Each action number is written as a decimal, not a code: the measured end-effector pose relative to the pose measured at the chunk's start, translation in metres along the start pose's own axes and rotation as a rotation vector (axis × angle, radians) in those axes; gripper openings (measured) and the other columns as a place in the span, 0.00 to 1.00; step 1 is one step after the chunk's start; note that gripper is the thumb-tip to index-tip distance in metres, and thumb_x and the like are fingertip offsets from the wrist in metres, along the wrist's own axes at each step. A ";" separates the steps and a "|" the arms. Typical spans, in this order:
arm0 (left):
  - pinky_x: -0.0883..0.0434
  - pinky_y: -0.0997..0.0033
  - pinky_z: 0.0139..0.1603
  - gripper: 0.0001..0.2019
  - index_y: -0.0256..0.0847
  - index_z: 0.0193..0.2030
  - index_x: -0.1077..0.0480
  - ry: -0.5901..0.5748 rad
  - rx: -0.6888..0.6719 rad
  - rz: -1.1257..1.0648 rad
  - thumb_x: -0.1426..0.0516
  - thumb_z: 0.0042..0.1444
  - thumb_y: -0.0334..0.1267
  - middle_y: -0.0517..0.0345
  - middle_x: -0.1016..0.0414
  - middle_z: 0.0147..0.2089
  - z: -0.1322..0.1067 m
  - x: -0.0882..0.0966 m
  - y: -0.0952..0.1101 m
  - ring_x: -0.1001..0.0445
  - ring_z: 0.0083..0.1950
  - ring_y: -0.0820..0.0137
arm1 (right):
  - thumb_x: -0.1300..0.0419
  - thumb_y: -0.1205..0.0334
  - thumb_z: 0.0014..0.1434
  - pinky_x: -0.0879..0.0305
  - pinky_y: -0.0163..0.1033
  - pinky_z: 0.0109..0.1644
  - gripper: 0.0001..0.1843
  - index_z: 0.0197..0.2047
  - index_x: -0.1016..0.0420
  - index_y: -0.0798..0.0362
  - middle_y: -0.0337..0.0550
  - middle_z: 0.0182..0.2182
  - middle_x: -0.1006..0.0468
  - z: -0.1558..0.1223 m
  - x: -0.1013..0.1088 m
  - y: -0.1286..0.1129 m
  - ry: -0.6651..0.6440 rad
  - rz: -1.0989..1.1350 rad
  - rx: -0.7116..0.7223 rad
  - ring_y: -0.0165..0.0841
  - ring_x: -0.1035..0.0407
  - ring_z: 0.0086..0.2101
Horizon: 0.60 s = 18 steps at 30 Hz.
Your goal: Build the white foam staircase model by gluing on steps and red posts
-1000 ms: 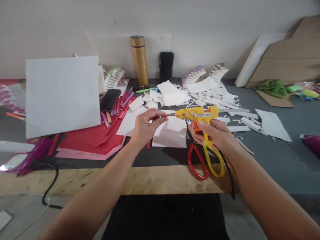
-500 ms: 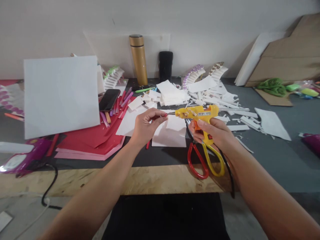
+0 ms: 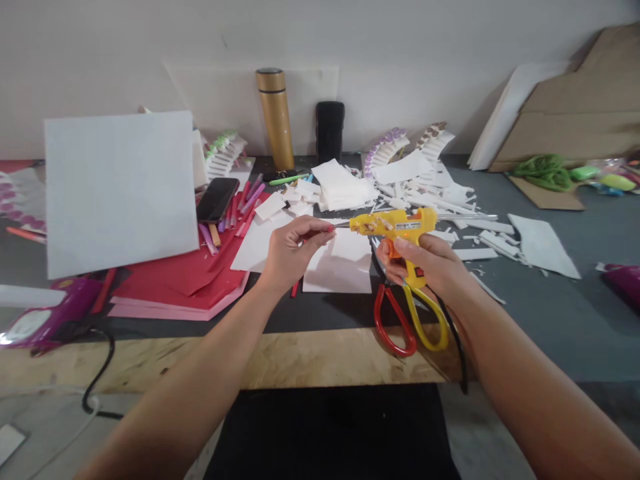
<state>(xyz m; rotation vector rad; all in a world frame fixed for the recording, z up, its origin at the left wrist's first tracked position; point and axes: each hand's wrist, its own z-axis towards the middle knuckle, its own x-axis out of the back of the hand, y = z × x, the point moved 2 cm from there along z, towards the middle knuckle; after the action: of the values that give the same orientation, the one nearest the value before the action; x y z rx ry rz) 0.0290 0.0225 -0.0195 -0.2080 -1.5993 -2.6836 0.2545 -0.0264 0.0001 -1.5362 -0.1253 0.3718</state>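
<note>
At the left of the frame a white board [image 3: 120, 193] stands tilted behind a spread of red paper [image 3: 165, 287], with a phone [image 3: 218, 199] just beside its right edge. In the middle, the left hand [image 3: 290, 250] is narrowed to a pinch on a small red piece [image 3: 331, 229] (too small to make out) — right at the nozzle of a yellow glue gun [image 3: 407, 230], held above white paper [image 3: 345, 267]. Right of centre, the right hand [image 3: 430, 263] is wrapped around the gun's handle — scissors [image 3: 401, 351] lie below it, and cardboard [image 3: 565, 127] leans at the upper right.
</note>
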 end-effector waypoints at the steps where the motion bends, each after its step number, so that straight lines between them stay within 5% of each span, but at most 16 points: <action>1: 0.25 0.68 0.43 0.03 0.42 0.34 0.19 0.002 -0.002 -0.003 0.33 0.54 0.37 0.56 0.19 0.35 0.000 0.000 0.000 0.23 0.38 0.70 | 0.35 0.50 0.62 0.44 0.38 0.27 0.14 0.33 0.24 0.53 0.40 0.28 0.32 0.000 0.000 0.000 -0.002 -0.004 0.002 0.27 0.43 0.24; 18: 0.23 0.66 0.43 0.04 0.42 0.35 0.18 -0.014 0.005 -0.011 0.33 0.54 0.39 0.55 0.18 0.36 -0.001 -0.001 0.001 0.22 0.38 0.69 | 0.35 0.47 0.61 0.44 0.39 0.26 0.16 0.34 0.24 0.51 0.40 0.28 0.32 0.002 0.004 0.005 0.014 -0.036 -0.004 0.28 0.44 0.24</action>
<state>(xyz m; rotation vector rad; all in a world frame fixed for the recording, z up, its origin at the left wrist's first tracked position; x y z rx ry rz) 0.0300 0.0208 -0.0190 -0.2189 -1.6158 -2.6921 0.2568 -0.0235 -0.0056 -1.5385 -0.1430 0.3322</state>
